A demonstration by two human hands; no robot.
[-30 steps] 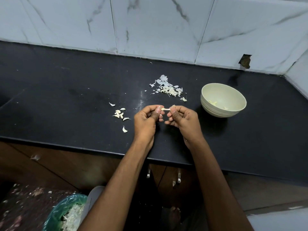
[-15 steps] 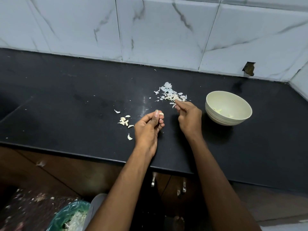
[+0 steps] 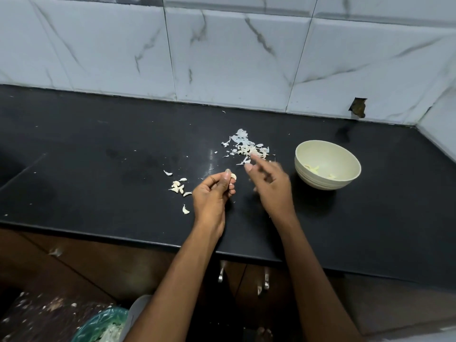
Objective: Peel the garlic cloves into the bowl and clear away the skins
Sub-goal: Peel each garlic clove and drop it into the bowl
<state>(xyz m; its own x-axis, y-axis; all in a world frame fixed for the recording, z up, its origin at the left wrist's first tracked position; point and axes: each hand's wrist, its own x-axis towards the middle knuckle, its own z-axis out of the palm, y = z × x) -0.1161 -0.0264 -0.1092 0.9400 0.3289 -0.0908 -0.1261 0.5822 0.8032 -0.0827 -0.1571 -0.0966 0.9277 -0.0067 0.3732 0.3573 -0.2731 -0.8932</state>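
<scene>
Pinching a small garlic clove between thumb and fingertips, the left hand is holding it raised just above the black worktop, fingers curled round it so the clove's end is sticking out to the right, where the other hand can get at it. Beside it, the right hand is hanging over the worktop with its fingers loosely spread and blurred, gripping nothing that can be made out; its forefinger is reaching toward the pile of papery skins, which suggests it is shedding a strip of peel there, keeping the waste gathered in one heap for later clearing. To the right of that heap, the cream bowl is sitting within easy reach of the right hand, and a few pale peeled pieces are lying in its bottom, so the peeled garlic is staying apart from the rubbish. On the left hand's far side, a small cluster of unpeeled cloves is waiting on the worktop, close enough for that hand to take the next one. Down below the worktop's edge, a bin lined with a green bag is standing, likely where the skins will end up. Several cloves are remaining, so the peeling looks well short of finished.
</scene>
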